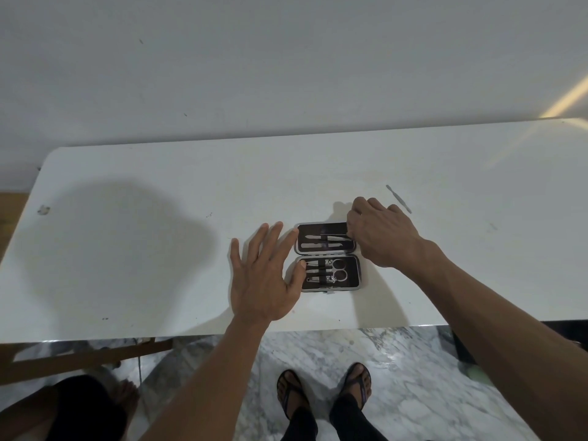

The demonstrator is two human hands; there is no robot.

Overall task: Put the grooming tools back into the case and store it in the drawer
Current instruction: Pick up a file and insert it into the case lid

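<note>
Right hand (383, 237) at open case (327, 256), one tool (398, 198) loose.

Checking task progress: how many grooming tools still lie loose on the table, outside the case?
1: a slim metal tool lies on the table, beyond the right hand. That hand may hide another by the open case.

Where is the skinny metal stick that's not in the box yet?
In the head view, the thin silver metal tool lies loose on the white table, right of and beyond the open dark grooming case, just past the right hand.
</note>
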